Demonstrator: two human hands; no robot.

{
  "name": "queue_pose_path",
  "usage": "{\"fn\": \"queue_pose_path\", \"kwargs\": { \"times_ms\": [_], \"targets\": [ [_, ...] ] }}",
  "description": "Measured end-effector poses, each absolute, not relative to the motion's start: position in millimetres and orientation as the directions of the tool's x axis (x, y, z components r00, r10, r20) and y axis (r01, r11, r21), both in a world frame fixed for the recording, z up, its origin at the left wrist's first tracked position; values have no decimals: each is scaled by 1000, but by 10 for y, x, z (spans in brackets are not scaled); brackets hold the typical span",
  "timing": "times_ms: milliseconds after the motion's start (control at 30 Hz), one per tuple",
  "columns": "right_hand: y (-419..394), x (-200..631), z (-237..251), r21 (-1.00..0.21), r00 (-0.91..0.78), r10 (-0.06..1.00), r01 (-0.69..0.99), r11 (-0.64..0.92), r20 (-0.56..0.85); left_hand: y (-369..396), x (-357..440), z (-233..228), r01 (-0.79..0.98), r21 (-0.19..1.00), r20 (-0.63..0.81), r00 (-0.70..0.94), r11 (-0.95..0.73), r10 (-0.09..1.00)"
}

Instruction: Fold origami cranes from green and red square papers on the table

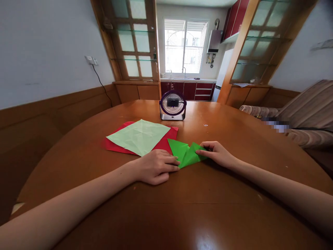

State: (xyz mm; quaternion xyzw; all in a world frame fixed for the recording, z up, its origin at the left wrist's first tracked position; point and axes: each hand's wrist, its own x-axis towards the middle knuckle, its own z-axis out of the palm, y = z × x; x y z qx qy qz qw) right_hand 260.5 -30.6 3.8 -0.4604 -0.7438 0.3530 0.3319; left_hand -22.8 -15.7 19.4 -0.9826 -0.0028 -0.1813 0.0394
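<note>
A bright green sheet of folded paper [191,156] lies on the table in front of me, with pointed corners standing up at its left and middle. My left hand [156,166] rests palm down at the paper's lower left, its fingers stretched out and the fingertips on the paper's edge. On the other side, my right hand [218,152] pinches the right corner between thumb and fingers, and that corner is partly hidden. Just left of the green piece are a creased pale green sheet [140,135] and, beneath it, red paper [166,144].
A small purple round fan [173,105] stands behind the papers on the brown wooden table [182,218]. A tiny white scrap [205,125] lies to the fan's right. A striped sofa [309,107] is beyond the table's right edge.
</note>
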Motion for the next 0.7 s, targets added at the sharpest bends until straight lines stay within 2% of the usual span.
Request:
{"fn": "queue_pose_path", "kwargs": {
  "times_ms": [133,400,700],
  "targets": [
    [-309,2585,0,-712,-311,900,554,432,305,-167,-225,197,45,-51,331,943,-998,25],
    [-332,2571,3,-615,-341,878,626,479,337,-174,-204,182,31,-31,353,936,-999,18],
    [-319,2573,-6,-619,-449,825,553,558,343,-183,-196,212,4,40,360,933,-999,18]
  ]
}}
